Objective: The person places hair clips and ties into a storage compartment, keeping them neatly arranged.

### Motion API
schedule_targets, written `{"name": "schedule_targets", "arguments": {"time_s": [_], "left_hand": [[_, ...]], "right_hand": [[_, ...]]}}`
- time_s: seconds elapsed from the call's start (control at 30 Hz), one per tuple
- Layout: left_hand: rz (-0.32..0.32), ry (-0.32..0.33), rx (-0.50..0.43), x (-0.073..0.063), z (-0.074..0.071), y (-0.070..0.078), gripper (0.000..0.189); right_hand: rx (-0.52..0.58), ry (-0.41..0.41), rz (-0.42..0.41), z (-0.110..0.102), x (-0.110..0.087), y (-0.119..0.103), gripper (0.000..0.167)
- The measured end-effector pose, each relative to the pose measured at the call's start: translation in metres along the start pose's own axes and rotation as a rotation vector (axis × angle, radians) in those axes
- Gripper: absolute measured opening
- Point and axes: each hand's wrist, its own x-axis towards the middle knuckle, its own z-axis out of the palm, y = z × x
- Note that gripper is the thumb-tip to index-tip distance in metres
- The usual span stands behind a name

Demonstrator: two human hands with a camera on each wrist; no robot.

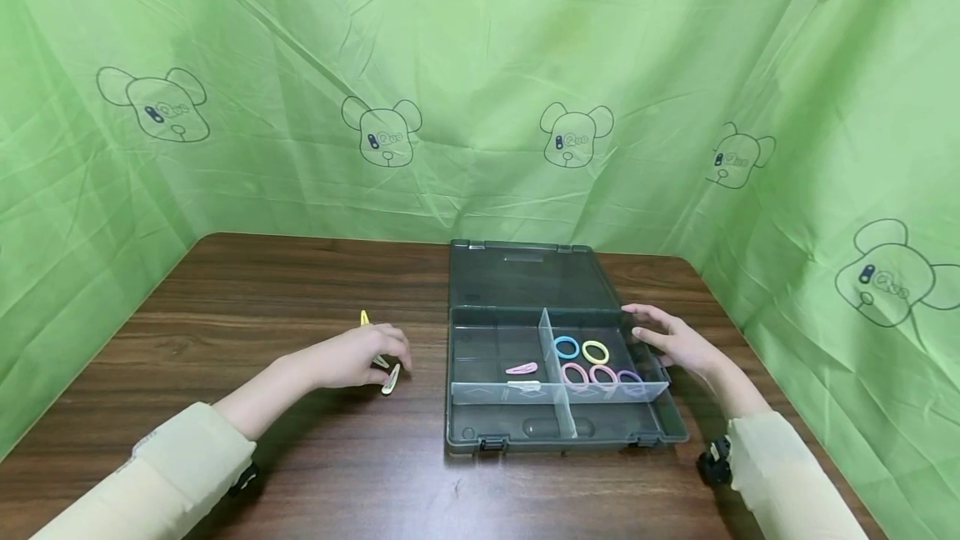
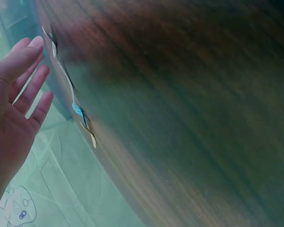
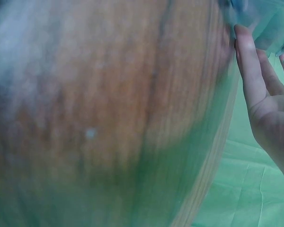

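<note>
My left hand (image 1: 369, 355) hovers over a short row of hair clips on the table, its fingers loosely bent. A white clip (image 1: 391, 379) lies by the fingertips, and a yellow clip (image 1: 364, 317) pokes out behind the hand. The left wrist view shows the fingers spread apart, with a blue clip (image 2: 78, 109) in the row below. At the right side of an open dark box (image 1: 480, 445), my right hand (image 1: 678, 344) rests its fairly straight fingers on the edge. In the box lie a pink clip (image 1: 522, 368) and a pale clip (image 1: 524, 386).
Clear dividers (image 1: 480, 393) split the box into compartments. Several hair ties, among them a blue one (image 1: 557, 348) and a yellow one (image 1: 586, 357), lie in the right back compartment. The lid (image 1: 525, 280) is folded back. Green cloth (image 1: 480, 40) surrounds the wooden table (image 1: 337, 457).
</note>
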Motion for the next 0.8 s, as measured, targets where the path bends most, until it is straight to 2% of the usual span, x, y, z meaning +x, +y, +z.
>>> {"name": "schedule_targets", "arguments": {"time_s": [0.23,0.4,0.63,0.8], "left_hand": [[-0.022,-0.029,-0.001,-0.001,0.0048,-0.0023,0.027],[-0.036,-0.047,-0.009,-0.0014,0.0056,-0.0026,0.023],[-0.061,-0.07,0.02,-0.0008,0.0025,-0.0033,0.02],[-0.056,-0.076,0.005,-0.0021,-0.0012,-0.0044,0.019]], "right_hand": [[-0.004,0.008,0.001,0.0004,-0.0008,-0.0007,0.056],[-0.002,0.003,0.002,0.0004,-0.0014,-0.0015,0.055],[-0.012,0.005,-0.004,-0.0007,-0.0007,-0.0003,0.055],[-0.011,0.002,0.003,-0.0005,-0.0008,0.0002,0.055]]}}
